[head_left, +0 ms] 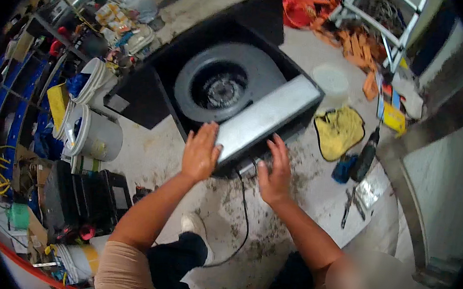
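Note:
In front of me on the floor sits a large black box housing (264,23) with its top open. Inside it is a round grey blower fan (194,72) with a dark centre. A flat silver metal panel (270,115) runs along the housing's near right side. My left hand (202,154) lies on the panel's near left corner, fingers extended. Beside the housing's near wall, my right hand (276,176) has its fingers and thumb apart; whether the fingertips touch the wall I cannot tell. A black cable (245,201) comes from the near wall and curves down across the floor.
To the right lie a yellow cloth (338,133), a power drill (366,159) and pliers (349,205). White buckets (103,133) and a black tool case (86,195) stand left. Orange straps (358,48) and a ladder (403,41) are at far right. Dirt dots the floor.

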Demonstrator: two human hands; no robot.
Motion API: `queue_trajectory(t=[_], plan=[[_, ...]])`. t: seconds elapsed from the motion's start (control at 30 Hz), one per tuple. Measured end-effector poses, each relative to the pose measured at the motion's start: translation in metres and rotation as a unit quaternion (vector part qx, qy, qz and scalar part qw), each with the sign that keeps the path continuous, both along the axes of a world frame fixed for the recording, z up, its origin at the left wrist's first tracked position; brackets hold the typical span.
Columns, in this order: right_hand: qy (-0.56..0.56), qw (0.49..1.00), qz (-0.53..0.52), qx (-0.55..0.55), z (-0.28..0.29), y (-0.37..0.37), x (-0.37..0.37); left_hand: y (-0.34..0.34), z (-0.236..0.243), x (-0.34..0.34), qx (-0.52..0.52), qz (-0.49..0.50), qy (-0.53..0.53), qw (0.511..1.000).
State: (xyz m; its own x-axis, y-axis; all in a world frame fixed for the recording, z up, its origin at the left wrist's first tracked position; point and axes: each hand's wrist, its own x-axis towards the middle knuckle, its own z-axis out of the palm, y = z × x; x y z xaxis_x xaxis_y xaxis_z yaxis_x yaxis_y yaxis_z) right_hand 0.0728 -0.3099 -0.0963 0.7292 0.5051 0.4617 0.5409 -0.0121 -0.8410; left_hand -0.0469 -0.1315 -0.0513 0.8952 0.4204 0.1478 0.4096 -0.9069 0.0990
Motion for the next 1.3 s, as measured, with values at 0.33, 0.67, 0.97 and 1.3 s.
queue_trajectory(t=[0.33,0.67,0.97,1.3], plan=[[-0.241,0.938,0.056,-0.242,0.042,0.113,0.047,0.02,0.032,-0.001,-0.09,-0.008,0.026,0.996],[-0.165,0.898,0.11,-0.393,0.093,0.149,0.054,0.052,0.032,-0.001,-0.15,-0.021,0.09,0.984],[-0.134,0.877,0.145,-0.439,0.08,0.153,0.069,0.053,0.019,0.009,-0.183,0.004,0.083,0.98],[-0.045,0.894,0.174,-0.41,0.1,0.143,0.081,0.043,0.044,0.024,-0.177,0.015,0.194,0.965]])
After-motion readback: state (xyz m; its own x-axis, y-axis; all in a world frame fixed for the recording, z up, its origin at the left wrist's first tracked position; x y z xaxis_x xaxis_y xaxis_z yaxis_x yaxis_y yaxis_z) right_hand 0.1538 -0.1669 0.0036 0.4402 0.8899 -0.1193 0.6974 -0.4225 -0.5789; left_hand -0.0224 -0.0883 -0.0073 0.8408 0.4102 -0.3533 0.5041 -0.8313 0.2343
